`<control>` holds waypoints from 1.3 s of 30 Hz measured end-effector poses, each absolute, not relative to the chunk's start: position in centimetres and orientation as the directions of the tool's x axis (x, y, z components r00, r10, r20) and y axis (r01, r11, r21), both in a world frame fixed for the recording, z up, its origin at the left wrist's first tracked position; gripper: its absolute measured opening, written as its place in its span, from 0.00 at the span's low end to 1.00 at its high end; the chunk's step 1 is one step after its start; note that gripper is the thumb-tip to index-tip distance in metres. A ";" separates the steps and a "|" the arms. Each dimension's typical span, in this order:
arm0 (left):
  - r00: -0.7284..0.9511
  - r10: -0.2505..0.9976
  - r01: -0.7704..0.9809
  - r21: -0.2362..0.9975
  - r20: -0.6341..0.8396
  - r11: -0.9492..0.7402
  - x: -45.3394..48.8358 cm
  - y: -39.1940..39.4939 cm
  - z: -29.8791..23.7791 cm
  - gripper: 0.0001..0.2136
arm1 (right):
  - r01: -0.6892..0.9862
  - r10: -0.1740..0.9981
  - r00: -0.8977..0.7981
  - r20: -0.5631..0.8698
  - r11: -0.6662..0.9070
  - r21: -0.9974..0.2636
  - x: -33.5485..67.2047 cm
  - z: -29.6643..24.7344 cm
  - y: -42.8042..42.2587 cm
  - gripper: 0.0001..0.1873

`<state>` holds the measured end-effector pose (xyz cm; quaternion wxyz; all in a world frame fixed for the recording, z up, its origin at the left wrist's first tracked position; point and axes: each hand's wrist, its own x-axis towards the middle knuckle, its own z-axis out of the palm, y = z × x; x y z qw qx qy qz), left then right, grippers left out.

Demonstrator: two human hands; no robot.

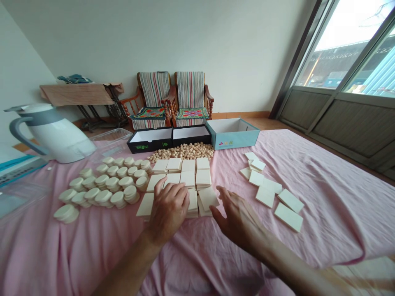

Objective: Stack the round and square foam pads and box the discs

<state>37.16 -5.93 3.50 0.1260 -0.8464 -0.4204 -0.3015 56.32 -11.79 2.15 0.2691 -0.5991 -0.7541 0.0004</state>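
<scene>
Stacks of pale rectangular wooden tiles (203, 177) stand in rows at the middle of the cloth. Over the front rows lies my left hand (170, 202), its fingers slightly bent and spread on the tiles, gripping nothing that I can see; its palm side is hidden. At the right front corner, a crooked top tile (208, 200) sits askew on its stack. My right hand (236, 213) is just beside that stack, thumb and fingers apart, with nothing in it. Several loose tiles (264, 196) are scattered to its right, some overlapping.
Stacked wooden discs (104, 196) stand on the left of the pink cloth (324, 181). Behind the tiles are a heap of small wooden pieces (185, 152), two black boxes (149, 142) and a light blue box (234, 139). A white jug (63, 137) stands far left.
</scene>
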 end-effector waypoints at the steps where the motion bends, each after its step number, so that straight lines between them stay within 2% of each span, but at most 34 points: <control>1: 0.469 0.634 0.787 0.036 0.615 -0.616 37.2 -5.9 3.5 0.08 | 0.892 0.898 -0.167 0.406 0.313 -0.326 56.8 1.9 -12.1 0.21; 4: 0.473 0.628 0.785 0.029 0.618 -0.619 37.2 -6.0 3.5 0.08 | 0.887 0.898 -0.231 0.374 0.352 -0.299 57.3 1.4 -12.6 0.23; 9: 0.467 0.628 0.785 0.035 0.623 -0.618 37.2 -6.0 3.4 0.08 | 0.927 0.933 -0.211 0.292 0.285 -0.242 55.5 1.5 -12.8 0.25; 15: 0.467 0.626 0.785 0.034 0.624 -0.619 37.0 -5.9 3.3 0.08 | 0.882 0.918 -0.230 0.324 0.337 -0.330 57.8 1.9 -11.8 0.26; 17: 0.471 0.620 0.780 0.032 0.627 -0.625 37.0 -5.9 3.3 0.08 | 0.908 0.940 -0.158 0.302 0.259 -0.330 60.6 2.4 -10.3 0.23; 20: 0.468 0.616 0.780 0.032 0.634 -0.626 37.0 -5.8 3.4 0.08 | 0.970 0.961 0.009 0.277 0.059 -0.238 65.7 3.2 -6.9 0.18; 24: 0.459 0.613 0.782 0.036 0.643 -0.623 37.1 -5.8 3.5 0.08 | 0.975 0.948 0.221 0.229 -0.208 -0.078 71.8 2.4 -2.4 0.23; 26: 0.456 0.610 0.781 0.037 0.648 -0.623 37.1 -5.8 3.5 0.08 | 0.963 0.944 0.268 0.195 -0.258 -0.074 73.9 1.3 -0.9 0.26; 28: 0.457 0.605 0.780 0.034 0.652 -0.625 37.2 -5.8 3.5 0.08 | 0.960 0.950 0.273 0.152 -0.258 -0.112 75.3 0.3 -0.1 0.27; 31: 0.460 0.607 0.780 0.033 0.648 -0.625 37.2 -5.8 3.5 0.08 | 0.960 0.958 0.256 0.133 -0.235 -0.150 76.0 -0.6 0.3 0.22; 33: 0.459 0.610 0.780 0.036 0.647 -0.624 37.2 -5.7 3.4 0.08 | 0.963 0.953 0.251 0.169 -0.227 -0.149 75.6 -0.5 0.3 0.19; 39: 0.464 0.615 0.778 0.038 0.638 -0.627 37.1 -5.7 3.4 0.08 | 0.979 0.936 0.158 0.313 -0.108 -0.172 72.9 1.2 0.6 0.22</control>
